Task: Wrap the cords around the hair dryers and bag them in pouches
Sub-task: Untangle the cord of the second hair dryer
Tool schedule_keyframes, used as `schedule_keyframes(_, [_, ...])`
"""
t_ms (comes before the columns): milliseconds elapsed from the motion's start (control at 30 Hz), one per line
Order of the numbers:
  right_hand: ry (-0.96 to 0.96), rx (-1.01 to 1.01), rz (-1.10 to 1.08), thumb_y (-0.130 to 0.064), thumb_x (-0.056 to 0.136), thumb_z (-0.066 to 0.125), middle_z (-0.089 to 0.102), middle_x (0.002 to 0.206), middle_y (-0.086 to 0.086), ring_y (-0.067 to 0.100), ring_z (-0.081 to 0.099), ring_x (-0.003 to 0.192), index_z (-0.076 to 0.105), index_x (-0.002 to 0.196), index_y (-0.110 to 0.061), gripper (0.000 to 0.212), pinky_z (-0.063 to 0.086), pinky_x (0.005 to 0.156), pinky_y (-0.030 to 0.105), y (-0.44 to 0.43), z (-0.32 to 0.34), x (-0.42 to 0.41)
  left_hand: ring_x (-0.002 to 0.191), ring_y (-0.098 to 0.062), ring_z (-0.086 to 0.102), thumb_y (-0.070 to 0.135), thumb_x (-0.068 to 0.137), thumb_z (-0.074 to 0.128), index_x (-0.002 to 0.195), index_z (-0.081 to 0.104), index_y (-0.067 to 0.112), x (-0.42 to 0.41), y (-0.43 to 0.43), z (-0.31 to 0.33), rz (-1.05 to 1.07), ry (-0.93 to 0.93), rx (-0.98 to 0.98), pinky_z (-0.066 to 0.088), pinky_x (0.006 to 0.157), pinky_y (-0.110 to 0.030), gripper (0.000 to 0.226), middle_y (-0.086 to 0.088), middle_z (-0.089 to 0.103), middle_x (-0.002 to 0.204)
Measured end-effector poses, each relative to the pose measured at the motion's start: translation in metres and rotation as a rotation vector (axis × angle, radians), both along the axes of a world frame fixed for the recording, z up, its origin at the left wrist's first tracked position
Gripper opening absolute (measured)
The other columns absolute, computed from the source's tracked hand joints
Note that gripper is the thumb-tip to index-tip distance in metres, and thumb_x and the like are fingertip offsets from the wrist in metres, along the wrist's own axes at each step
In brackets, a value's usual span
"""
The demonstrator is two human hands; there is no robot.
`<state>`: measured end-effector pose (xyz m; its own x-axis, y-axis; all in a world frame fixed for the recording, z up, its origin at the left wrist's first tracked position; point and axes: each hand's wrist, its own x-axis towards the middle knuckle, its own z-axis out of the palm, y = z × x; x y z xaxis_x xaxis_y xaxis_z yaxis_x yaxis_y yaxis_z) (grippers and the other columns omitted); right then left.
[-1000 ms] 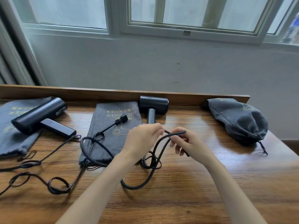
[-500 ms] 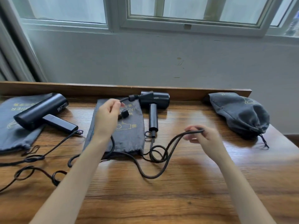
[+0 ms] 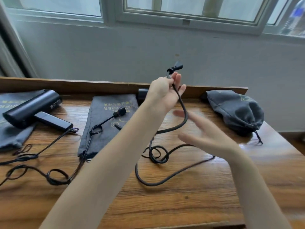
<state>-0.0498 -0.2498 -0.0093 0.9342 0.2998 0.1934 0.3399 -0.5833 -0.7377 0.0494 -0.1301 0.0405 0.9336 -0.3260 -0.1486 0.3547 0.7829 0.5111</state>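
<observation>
My left hand (image 3: 164, 92) is raised above the table's back edge and pinches the middle dryer's black cord (image 3: 183, 111) just below its plug (image 3: 176, 67), which points up and right. The cord hangs down to loose loops (image 3: 157, 153) on the table. My right hand (image 3: 203, 134) hovers flat with spread fingers beside the hanging cord, blurred, holding nothing. The middle hair dryer (image 3: 142, 93) is mostly hidden behind my left hand. A flat grey pouch (image 3: 100, 129) lies left of it.
A second black hair dryer (image 3: 31, 109) lies at the left on another grey pouch (image 3: 9, 138). Its cord (image 3: 52, 176) curls over the wooden table (image 3: 189, 204), with its plug (image 3: 120, 111) on the middle pouch. A filled drawstring pouch (image 3: 236, 111) sits at the back right.
My left hand has lifted the plug end of the cord up and to the right. My right hand has let go of the cord and spread its fingers.
</observation>
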Motion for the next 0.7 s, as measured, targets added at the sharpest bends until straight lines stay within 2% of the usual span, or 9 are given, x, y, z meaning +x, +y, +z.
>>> schedule_keyframes(67, [0.131,0.183,0.098,-0.044,0.084,0.060,0.057,0.129,-0.010,-0.003,0.049,0.121,0.046,0.131,-0.023,0.053,0.039,0.101,0.019,0.022,-0.004,0.002,0.036,-0.005,0.054,-0.008,0.095,0.021,0.082,0.043,0.005,-0.001,-0.010,-0.001,0.006,0.052,-0.105,0.031,0.103,-0.041,0.029,0.000,0.046,0.071])
schedule_keyframes(133, [0.245,0.419,0.123,-0.031,0.092,0.053,0.069,0.104,-0.003,0.006,0.064,0.101,0.056,0.116,-0.013,0.031,0.048,0.089,0.020,0.037,-0.008,0.003,0.040,-0.007,0.055,-0.009,0.094,0.019,0.080,0.042,0.002,0.000,-0.012,-0.006,0.031,0.097,-0.126,0.027,0.107,-0.043,0.029,-0.001,0.045,0.070])
schedule_keyframes(200, [0.383,0.694,0.078,-0.027,0.091,0.045,0.068,0.073,0.001,0.015,0.069,0.080,0.058,0.094,-0.010,0.022,0.055,0.081,0.028,0.039,-0.012,0.005,0.056,-0.009,0.054,-0.010,0.094,0.017,0.079,0.042,0.002,0.003,-0.005,-0.013,0.013,0.096,0.007,0.029,0.106,-0.040,0.031,-0.003,0.045,0.074])
schedule_keyframes(300, [0.392,0.828,-0.081,-0.020,0.097,0.039,0.062,0.068,-0.001,0.013,0.064,0.072,0.054,0.082,-0.013,0.023,0.057,0.068,0.027,0.024,-0.010,0.009,0.080,-0.014,0.056,-0.006,0.095,0.023,0.083,0.048,0.004,0.007,0.016,-0.032,-0.164,0.037,0.356,0.034,0.104,-0.036,0.029,-0.004,0.052,0.079])
schedule_keyframes(367, [0.368,0.763,-0.154,-0.018,0.099,0.036,0.066,0.074,-0.002,0.009,0.066,0.072,0.054,0.081,-0.015,0.026,0.055,0.060,0.023,0.013,-0.010,0.013,0.093,-0.016,0.059,-0.001,0.096,0.030,0.099,0.053,0.003,0.007,0.027,-0.045,-0.287,-0.014,0.542,0.039,0.100,-0.037,0.024,-0.003,0.060,0.087])
schedule_keyframes(467, [0.352,0.606,-0.209,-0.016,0.101,0.032,0.068,0.068,-0.002,0.011,0.068,0.070,0.049,0.081,-0.015,0.026,0.053,0.060,0.023,0.003,-0.008,0.018,0.093,-0.013,0.062,0.006,0.096,0.037,0.126,0.044,0.005,0.009,0.033,-0.063,-0.341,-0.081,0.673,0.042,0.093,-0.035,0.031,-0.003,0.065,0.101])
schedule_keyframes(533, [0.275,0.487,-0.248,-0.015,0.101,0.031,0.060,0.060,-0.003,0.014,0.065,0.067,0.047,0.081,-0.014,0.026,0.051,0.065,0.027,-0.006,-0.007,0.024,0.100,-0.014,0.061,0.011,0.095,0.044,0.128,0.044,0.007,0.009,0.034,-0.075,-0.364,-0.231,0.907,0.043,0.095,-0.034,0.032,-0.003,0.065,0.110])
schedule_keyframes(633, [0.070,0.283,-0.365,-0.016,0.101,0.031,0.047,0.061,-0.001,0.017,0.053,0.064,0.050,0.082,-0.016,0.027,0.048,0.068,0.030,-0.022,-0.009,0.035,0.107,-0.014,0.056,0.017,0.093,0.051,0.124,0.051,0.015,0.006,0.043,-0.087,-0.450,-0.640,1.411,0.044,0.095,-0.029,0.031,-0.003,0.059,0.121])
schedule_keyframes(700, [-0.054,0.147,-0.451,-0.019,0.101,0.032,0.048,0.064,0.001,0.016,0.050,0.064,0.055,0.090,-0.017,0.025,0.047,0.066,0.029,-0.032,-0.016,0.043,0.103,-0.010,0.056,0.018,0.094,0.051,0.118,0.056,0.017,0.002,0.051,-0.093,-0.579,-0.834,1.570,0.043,0.091,-0.024,0.025,0.000,0.060,0.116])
